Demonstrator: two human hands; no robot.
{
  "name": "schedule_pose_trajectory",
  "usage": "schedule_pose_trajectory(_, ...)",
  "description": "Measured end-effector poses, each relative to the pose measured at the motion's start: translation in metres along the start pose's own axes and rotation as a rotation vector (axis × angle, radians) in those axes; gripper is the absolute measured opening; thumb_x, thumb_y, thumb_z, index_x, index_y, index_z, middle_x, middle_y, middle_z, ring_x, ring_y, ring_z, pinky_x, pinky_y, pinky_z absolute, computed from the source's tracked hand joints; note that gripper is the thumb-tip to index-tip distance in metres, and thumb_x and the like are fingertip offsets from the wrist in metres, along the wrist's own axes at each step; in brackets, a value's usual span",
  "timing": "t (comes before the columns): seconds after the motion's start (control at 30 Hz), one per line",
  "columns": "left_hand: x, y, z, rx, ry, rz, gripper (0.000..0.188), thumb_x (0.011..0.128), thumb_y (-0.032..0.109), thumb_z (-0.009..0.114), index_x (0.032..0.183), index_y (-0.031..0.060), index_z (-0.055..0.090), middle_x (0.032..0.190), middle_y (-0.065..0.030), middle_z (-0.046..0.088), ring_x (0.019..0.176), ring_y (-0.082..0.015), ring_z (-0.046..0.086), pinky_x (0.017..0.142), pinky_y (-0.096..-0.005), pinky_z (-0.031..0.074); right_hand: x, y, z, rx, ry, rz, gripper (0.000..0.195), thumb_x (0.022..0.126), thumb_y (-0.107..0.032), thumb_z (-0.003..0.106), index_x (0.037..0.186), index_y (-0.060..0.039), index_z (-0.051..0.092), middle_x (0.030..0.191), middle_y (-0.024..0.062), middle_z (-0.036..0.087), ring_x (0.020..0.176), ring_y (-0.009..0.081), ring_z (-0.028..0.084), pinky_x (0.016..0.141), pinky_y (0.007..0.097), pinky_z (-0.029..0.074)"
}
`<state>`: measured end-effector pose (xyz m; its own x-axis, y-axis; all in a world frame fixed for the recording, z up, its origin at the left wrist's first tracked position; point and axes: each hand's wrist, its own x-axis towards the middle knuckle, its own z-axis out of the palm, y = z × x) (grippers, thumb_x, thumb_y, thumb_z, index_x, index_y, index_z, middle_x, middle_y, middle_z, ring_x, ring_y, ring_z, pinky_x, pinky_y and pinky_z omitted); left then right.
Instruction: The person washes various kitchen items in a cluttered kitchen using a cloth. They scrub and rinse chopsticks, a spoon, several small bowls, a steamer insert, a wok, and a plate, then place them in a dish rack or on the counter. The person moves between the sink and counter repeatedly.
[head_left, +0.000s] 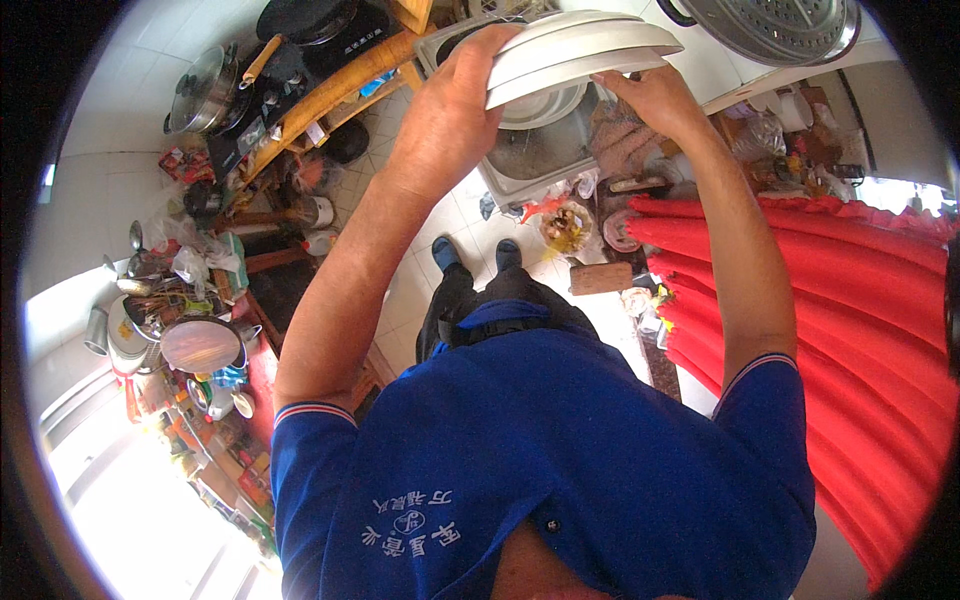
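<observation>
Raised at the top of the head view is a small stack of white plates (581, 49), tilted, with both hands on it. My left hand (457, 105) grips the stack at its left edge. At the right end, my right hand (656, 101) holds it with the thumb under the rim; some fingers are hidden behind the plates. Below and beyond the stack is a stainless steel sink (536, 169) with a white dish (544, 109) in it. A brown cloth (622, 135) hangs by the sink's right side.
A steamer pot (772, 26) stands on the white counter at upper right. A wooden-edged stove counter (322, 97) at left carries a lidded pot (202, 86) and a wok. Red curtain (810, 300) fills the right side. A bagged bowl of food (566, 225) sits near my feet.
</observation>
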<state>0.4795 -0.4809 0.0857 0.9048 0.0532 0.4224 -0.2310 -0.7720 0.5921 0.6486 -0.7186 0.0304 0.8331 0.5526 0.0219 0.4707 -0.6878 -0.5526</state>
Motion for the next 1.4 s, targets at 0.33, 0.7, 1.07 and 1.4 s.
schedule_pose_trajectory(0.33, 0.004, -0.001, 0.002, 0.038, 0.017, 0.073, 0.068, 0.074, -0.007, 0.07, 0.134, 0.0109, 0.044, 0.123, -0.0184, 0.06, 0.116, -0.0377, 0.059, 0.094, -0.0434, 0.052, -0.003, -0.005, -0.002, 0.029, 0.025, -0.023, 0.062, 0.085, -0.058, 0.066, 0.103, 0.0018, 0.071, 0.087, 0.0217, 0.072, 0.086, 0.0356, 0.071, 0.08, 0.0426, 0.054)
schedule_pose_trajectory(0.7, 0.003, -0.008, 0.005, 0.057, -0.007, 0.022, 0.069, 0.074, -0.006, 0.071, 0.134, 0.0115, 0.043, 0.124, -0.0189, 0.061, 0.116, -0.037, 0.059, 0.095, -0.0439, 0.051, 0.003, 0.001, 0.009, 0.016, 0.014, -0.028, 0.062, 0.086, -0.058, 0.065, 0.109, -0.0009, 0.07, 0.091, 0.0206, 0.072, 0.089, 0.0354, 0.07, 0.081, 0.0428, 0.054)
schedule_pose_trajectory(1.07, -0.062, -0.044, -0.03, 0.059, 0.065, -0.071, 0.068, 0.073, -0.006, 0.069, 0.133, 0.0106, 0.043, 0.122, -0.0186, 0.06, 0.112, -0.0379, 0.06, 0.092, -0.0443, 0.052, 0.009, -0.065, 0.057, -0.052, -0.236, 0.03, 0.051, 0.089, -0.035, 0.068, 0.126, -0.0006, 0.06, 0.12, 0.0202, 0.066, 0.111, 0.0324, 0.062, 0.095, 0.0391, 0.047)
schedule_pose_trajectory(1.4, -0.128, -0.058, -0.087, -0.035, 0.252, 0.013, 0.063, 0.075, -0.003, 0.064, 0.133, 0.0122, 0.045, 0.124, -0.0161, 0.06, 0.113, -0.0376, 0.059, 0.093, -0.0463, 0.051, -0.003, -0.104, 0.089, -0.022, -0.047, -0.116, 0.058, 0.085, -0.051, 0.069, 0.1, 0.0053, 0.071, 0.096, 0.0247, 0.071, 0.092, 0.0328, 0.069, 0.085, 0.0411, 0.051)
